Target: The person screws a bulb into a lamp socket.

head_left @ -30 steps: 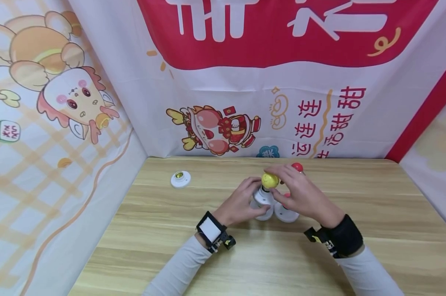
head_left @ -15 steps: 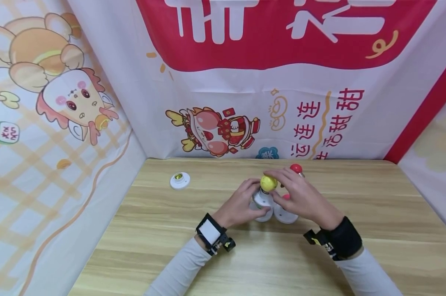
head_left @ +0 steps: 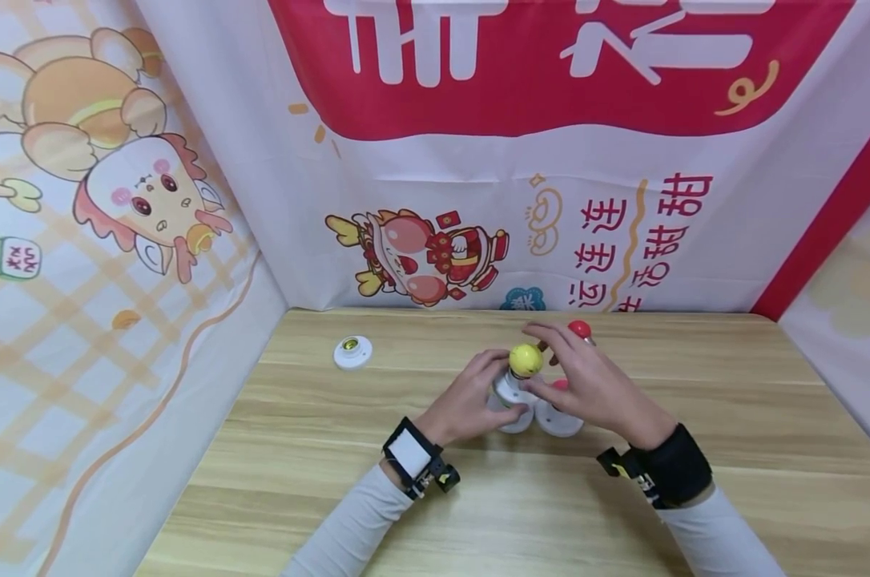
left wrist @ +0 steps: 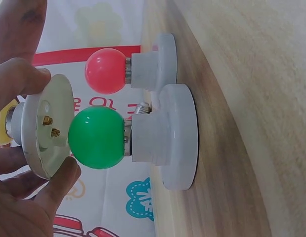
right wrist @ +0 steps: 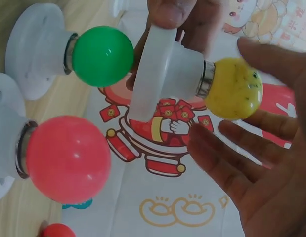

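Observation:
My left hand [head_left: 471, 401] grips the rim of a white lamp holder [right wrist: 167, 74], lifted off the table and tilted. A yellow bulb [right wrist: 234, 89] sits in its socket. My right hand [head_left: 601, 393] surrounds the bulb with fingers spread and loosely bent, a gap showing between palm and bulb in the right wrist view. Just below the raised holder, a green bulb [left wrist: 97, 138] stands in its own white holder [left wrist: 177, 138]. Beside it is a pinkish-red bulb [left wrist: 106, 71] in another holder [left wrist: 165, 61]. Brass screws show on the raised holder's underside in the left wrist view.
A white lamp holder [head_left: 352, 353] with no bulb lies at the table's back left. Another red bulb [head_left: 579, 328] is at the back, partly hidden by my right hand. A printed cloth [head_left: 420, 160] hangs behind the wooden table [head_left: 514, 513].
The right hand's fingers have spread and drawn slightly away from the yellow bulb, which they earlier covered at the top. My left hand keeps its hold on the lamp holder in place.

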The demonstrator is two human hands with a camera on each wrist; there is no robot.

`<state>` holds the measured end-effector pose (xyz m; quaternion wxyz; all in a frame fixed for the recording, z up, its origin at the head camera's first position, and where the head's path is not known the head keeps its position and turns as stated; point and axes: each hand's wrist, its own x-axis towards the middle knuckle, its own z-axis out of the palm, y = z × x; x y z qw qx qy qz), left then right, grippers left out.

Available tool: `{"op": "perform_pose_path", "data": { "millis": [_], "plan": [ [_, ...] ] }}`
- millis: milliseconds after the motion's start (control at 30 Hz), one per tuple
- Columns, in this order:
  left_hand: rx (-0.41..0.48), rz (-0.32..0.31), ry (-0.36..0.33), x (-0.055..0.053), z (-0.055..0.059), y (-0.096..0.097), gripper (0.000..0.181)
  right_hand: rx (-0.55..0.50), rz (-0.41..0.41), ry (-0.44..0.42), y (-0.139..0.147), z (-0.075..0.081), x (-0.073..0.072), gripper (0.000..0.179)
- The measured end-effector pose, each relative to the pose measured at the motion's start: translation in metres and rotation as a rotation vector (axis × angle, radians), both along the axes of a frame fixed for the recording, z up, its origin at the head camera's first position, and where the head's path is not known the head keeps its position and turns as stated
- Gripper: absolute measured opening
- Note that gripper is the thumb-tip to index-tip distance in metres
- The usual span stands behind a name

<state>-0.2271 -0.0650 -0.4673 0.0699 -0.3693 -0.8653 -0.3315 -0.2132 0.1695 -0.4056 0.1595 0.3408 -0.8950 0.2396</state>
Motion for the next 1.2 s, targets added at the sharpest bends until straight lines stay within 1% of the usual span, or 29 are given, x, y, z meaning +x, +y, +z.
{"op": "perform_pose_path", "data": {
  "millis": [67, 133, 267, 433, 600, 833, 933, 1000, 1100, 1200],
  "plan": [
    [0.003, 0.003, -0.007, -0.0003, -0.0006, -0.0001, 0.074, -0.002, 0.018, -0.031, 0.0018, 0.0011, 0.0007, 0.083],
    [0.006, 0.004, -0.019, -0.0003, -0.0007, -0.0003, 0.075, -0.006, 0.046, -0.039, 0.0033, 0.0016, 0.0011, 0.084],
    [0.014, 0.0, -0.038, -0.0003, -0.0011, -0.0005, 0.074, 0.001, 0.086, -0.036, 0.0046, 0.0012, 0.0001, 0.077],
    [0.013, -0.006, -0.025, -0.0003, 0.0, 0.0004, 0.074, 0.0, 0.11, 0.012, 0.0043, 0.0016, -0.0012, 0.066],
    [0.02, -0.011, -0.021, 0.0006, 0.0009, 0.0012, 0.074, -0.002, 0.089, 0.046, 0.0051, 0.0013, -0.002, 0.061],
    [0.026, -0.013, -0.024, 0.0011, -0.001, 0.0025, 0.074, 0.019, 0.036, 0.081, 0.0039, -0.0003, -0.0028, 0.056],
    [0.021, -0.016, -0.02, 0.0015, -0.0011, 0.0031, 0.073, 0.025, 0.016, 0.081, 0.0029, -0.0003, -0.0033, 0.054],
    [0.02, -0.019, -0.019, 0.0016, -0.001, 0.0034, 0.074, 0.032, 0.005, 0.077, 0.0028, -0.0003, -0.0034, 0.056],
    [0.02, -0.021, -0.014, 0.0015, -0.0007, 0.0034, 0.074, 0.039, -0.005, 0.062, 0.0038, 0.0004, -0.0025, 0.068],
    [0.025, -0.019, -0.011, 0.0014, -0.0001, 0.0031, 0.074, 0.032, 0.007, 0.041, 0.0055, 0.002, -0.0003, 0.078]
  ]
}}
